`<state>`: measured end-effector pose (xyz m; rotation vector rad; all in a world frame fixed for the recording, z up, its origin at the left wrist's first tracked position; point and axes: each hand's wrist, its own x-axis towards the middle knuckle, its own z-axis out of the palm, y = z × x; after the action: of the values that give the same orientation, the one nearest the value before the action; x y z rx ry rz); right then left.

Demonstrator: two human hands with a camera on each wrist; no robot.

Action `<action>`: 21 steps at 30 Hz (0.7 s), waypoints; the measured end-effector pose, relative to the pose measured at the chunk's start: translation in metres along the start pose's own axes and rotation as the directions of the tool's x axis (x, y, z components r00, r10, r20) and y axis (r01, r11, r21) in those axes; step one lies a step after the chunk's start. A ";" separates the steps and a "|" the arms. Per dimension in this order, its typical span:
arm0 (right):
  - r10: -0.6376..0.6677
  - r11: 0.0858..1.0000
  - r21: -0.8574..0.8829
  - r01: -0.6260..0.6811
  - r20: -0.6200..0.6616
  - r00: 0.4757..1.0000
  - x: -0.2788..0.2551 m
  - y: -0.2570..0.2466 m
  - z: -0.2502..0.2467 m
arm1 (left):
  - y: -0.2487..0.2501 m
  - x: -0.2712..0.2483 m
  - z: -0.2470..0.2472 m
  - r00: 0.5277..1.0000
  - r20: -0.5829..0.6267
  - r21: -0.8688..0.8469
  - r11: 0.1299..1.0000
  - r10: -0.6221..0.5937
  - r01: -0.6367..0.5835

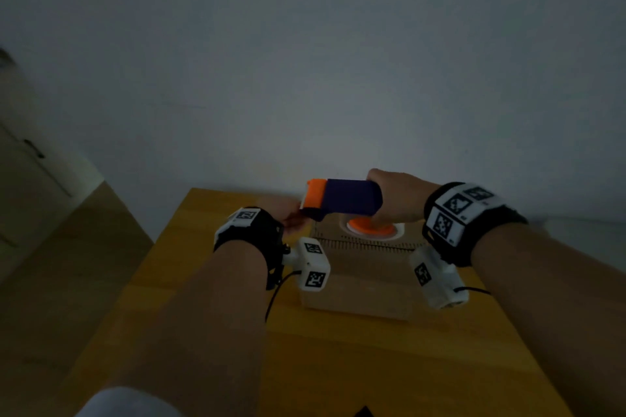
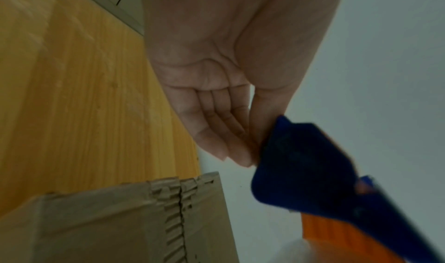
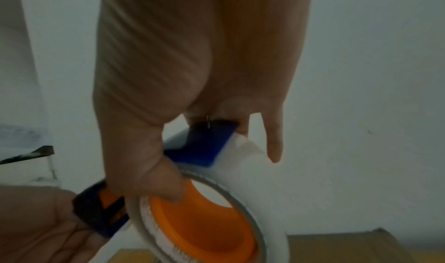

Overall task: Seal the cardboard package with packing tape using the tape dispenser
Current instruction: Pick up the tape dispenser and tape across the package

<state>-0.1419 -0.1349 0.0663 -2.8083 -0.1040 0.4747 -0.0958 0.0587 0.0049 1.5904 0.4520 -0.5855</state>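
A brown cardboard box [image 1: 359, 281] lies on the yellow wooden table [image 1: 338, 366], its toothed centre seam [image 2: 180, 219] visible. Above the box's far end, my right hand [image 1: 393, 196] grips the handle of a blue and orange tape dispenser [image 1: 342, 200] that carries a white tape roll [image 3: 243, 164] on an orange hub [image 3: 204, 225]. My left hand [image 1: 293, 218] reaches the dispenser's front end. Its fingers [image 2: 228, 143] are straight and lie against the blue front plate [image 2: 301, 162], which hides the thumb tip. No loose tape end shows.
A plain grey wall [image 1: 305, 61] rises just behind the table's far edge. The table's left edge drops to a wooden floor [image 1: 78, 247], with a pale cabinet [image 1: 23, 162] beyond. The scene is dim.
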 end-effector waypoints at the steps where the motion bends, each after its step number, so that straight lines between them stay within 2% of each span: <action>1: -0.006 1.000 0.014 0.006 -0.003 1.000 -0.001 0.001 0.001 | 0.000 -0.004 -0.001 1.000 0.000 0.013 1.000 -0.007 0.007; 8: -0.045 0.997 -0.056 0.048 0.057 0.997 -0.011 0.007 0.006 | -0.017 -0.011 -0.004 0.997 0.063 0.098 0.995 -0.037 0.030; 13: -0.067 0.994 -0.080 0.074 0.087 0.994 -0.013 0.004 0.012 | -0.030 -0.014 -0.009 0.994 0.081 0.057 0.996 -0.069 0.064; 17: -0.006 0.986 -0.163 0.021 0.089 0.996 -0.020 0.019 0.002 | -0.033 -0.011 -0.033 0.994 0.070 0.017 0.997 -0.079 0.078; 21: 0.018 0.969 -0.247 0.000 0.074 0.997 -0.025 0.024 -0.010 | -0.034 -0.010 -0.033 0.998 0.056 -0.035 0.998 -0.043 0.045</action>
<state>-0.1611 -0.1631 0.0762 -3.0348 -0.1778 0.6087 -0.1210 0.0957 -0.0141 1.5293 0.4548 -0.6498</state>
